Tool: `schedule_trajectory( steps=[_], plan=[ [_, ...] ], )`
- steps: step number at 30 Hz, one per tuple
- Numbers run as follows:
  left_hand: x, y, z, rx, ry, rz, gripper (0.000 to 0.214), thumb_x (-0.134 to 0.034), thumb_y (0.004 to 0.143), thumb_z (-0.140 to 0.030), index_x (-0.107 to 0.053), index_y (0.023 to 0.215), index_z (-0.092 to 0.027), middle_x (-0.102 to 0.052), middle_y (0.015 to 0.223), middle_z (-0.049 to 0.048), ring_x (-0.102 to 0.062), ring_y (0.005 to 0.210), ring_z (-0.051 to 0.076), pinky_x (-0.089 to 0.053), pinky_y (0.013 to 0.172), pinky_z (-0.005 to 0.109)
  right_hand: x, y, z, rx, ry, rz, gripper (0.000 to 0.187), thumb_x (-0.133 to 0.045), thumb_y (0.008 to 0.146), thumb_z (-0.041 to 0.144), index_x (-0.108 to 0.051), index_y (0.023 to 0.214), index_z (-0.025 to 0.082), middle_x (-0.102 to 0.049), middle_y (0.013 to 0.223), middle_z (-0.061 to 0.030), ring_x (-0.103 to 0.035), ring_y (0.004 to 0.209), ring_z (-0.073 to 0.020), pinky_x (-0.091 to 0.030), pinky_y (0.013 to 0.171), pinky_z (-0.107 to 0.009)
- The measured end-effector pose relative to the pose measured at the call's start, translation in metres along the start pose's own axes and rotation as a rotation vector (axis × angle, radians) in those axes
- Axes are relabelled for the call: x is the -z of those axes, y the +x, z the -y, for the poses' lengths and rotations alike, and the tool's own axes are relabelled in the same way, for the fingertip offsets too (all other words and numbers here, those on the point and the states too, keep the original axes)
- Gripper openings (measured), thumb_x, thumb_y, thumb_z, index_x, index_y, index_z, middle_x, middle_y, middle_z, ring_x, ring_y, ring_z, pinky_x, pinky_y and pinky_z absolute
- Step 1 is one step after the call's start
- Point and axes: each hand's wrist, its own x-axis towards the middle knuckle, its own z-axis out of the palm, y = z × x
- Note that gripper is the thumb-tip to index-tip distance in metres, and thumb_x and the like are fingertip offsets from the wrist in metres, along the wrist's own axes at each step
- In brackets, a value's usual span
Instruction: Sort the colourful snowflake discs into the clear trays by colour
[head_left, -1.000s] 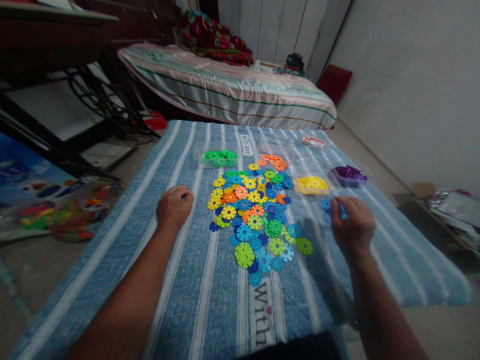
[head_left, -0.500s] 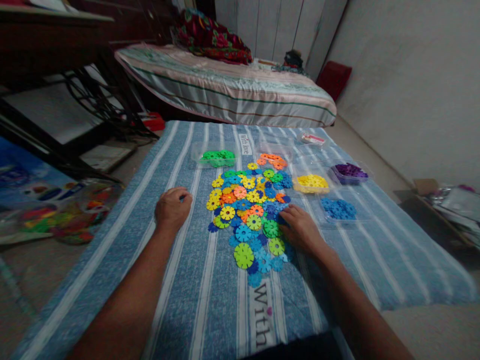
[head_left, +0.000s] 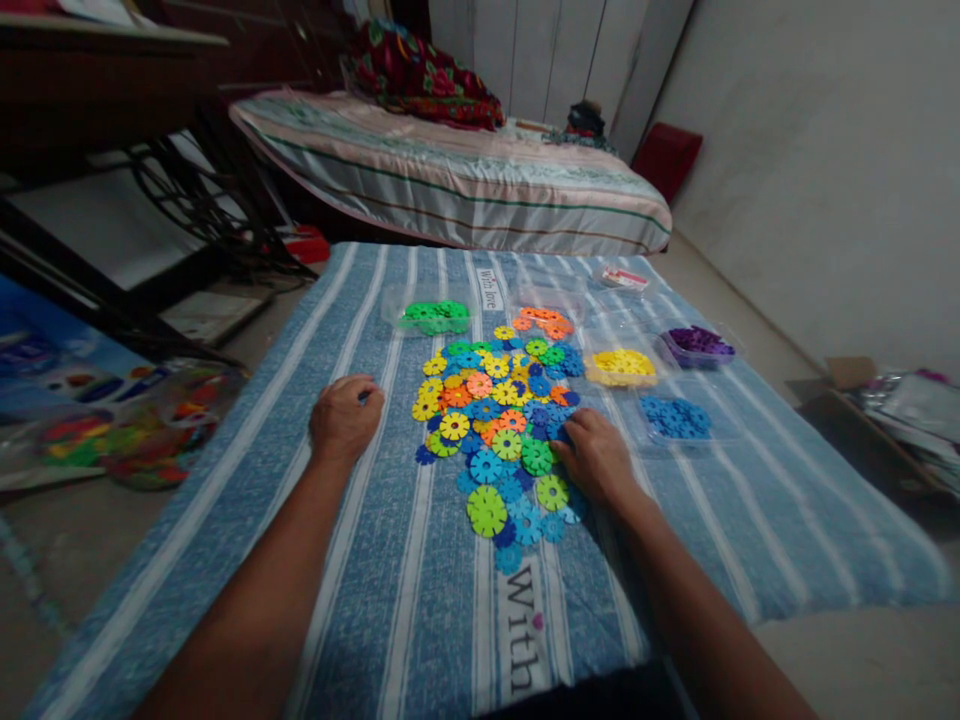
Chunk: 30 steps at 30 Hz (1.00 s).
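A pile of flower-shaped plastic discs [head_left: 486, 465] in yellow, blue, green and orange lies on the striped cloth in front of me. My right hand [head_left: 598, 455] is at the pile's right edge, its fingers bent down. Its thumb side reaches a green flower disc [head_left: 538, 457]; whether the fingertips grip a disc is hidden. Left of the pile, my left hand [head_left: 345, 412] rests on the cloth, loosely curled, with a small gap between thumb and finger and no disc showing in it.
Clear plastic boxes hold sorted discs: green [head_left: 436, 316], orange [head_left: 546, 321], yellow [head_left: 622, 366], purple [head_left: 699, 346] and blue [head_left: 676, 416]. Behind them lies a small clear packet [head_left: 625, 279]. A bed [head_left: 465, 185] stands beyond the cloth-covered surface [head_left: 360, 620].
My right hand has shifted slightly and bent its fingers more, the thumb side now showing. The green disc beside it has slid a little left. My left hand stays put.
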Motion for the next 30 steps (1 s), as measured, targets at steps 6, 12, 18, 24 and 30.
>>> schedule_trajectory(
  steps=[6,12,18,24,30],
  plan=[
    [0.0,0.0,0.001,-0.009,0.004,-0.003,0.019,-0.049,0.079,-0.029,-0.066,0.076,-0.021,-0.072,0.11,0.0075,-0.065,0.109,0.025,-0.048,0.101,0.035,0.001,-0.005,0.0,0.06,0.073,-0.244,0.025,-0.048,0.094,0.019,-0.069,0.08,0.019,-0.067,0.09,-0.0083,-0.06,0.091,-0.0215,-0.049,0.086,-0.035],
    [0.0,0.0,0.001,-0.019,-0.003,-0.009,0.02,-0.049,0.078,-0.029,-0.067,0.075,-0.02,-0.072,0.11,0.0086,-0.065,0.107,0.027,-0.049,0.1,0.038,0.037,0.001,-0.026,0.086,0.023,-0.511,0.022,-0.052,0.094,0.023,-0.068,0.078,0.021,-0.07,0.09,-0.0079,-0.063,0.091,-0.0209,-0.049,0.085,-0.036],
    [-0.001,0.0,0.001,-0.012,-0.009,-0.001,0.021,-0.048,0.079,-0.03,-0.066,0.075,-0.021,-0.072,0.111,0.0082,-0.065,0.108,0.026,-0.048,0.1,0.037,0.065,0.0,-0.061,-0.205,-0.23,-0.691,0.013,-0.057,0.089,0.022,-0.069,0.09,0.018,-0.068,0.088,-0.0105,-0.062,0.087,-0.0262,-0.047,0.083,-0.043],
    [0.0,0.0,0.0,-0.002,0.008,0.003,0.02,-0.048,0.079,-0.03,-0.066,0.076,-0.021,-0.072,0.111,0.0079,-0.064,0.109,0.025,-0.048,0.1,0.035,0.03,0.0,-0.029,0.057,-0.075,-0.409,0.017,-0.054,0.091,0.02,-0.07,0.094,0.022,-0.065,0.111,-0.0104,-0.054,0.115,-0.0273,-0.047,0.098,-0.044],
    [0.001,-0.001,-0.002,0.01,0.015,0.001,0.018,-0.05,0.078,-0.029,-0.066,0.076,-0.021,-0.072,0.112,0.0072,-0.065,0.109,0.024,-0.048,0.101,0.034,0.013,0.019,-0.011,0.088,-0.103,-0.026,0.024,-0.062,0.089,0.027,-0.07,0.11,0.02,-0.057,0.13,-0.0153,-0.04,0.132,-0.0353,-0.043,0.101,-0.048]
  ],
)
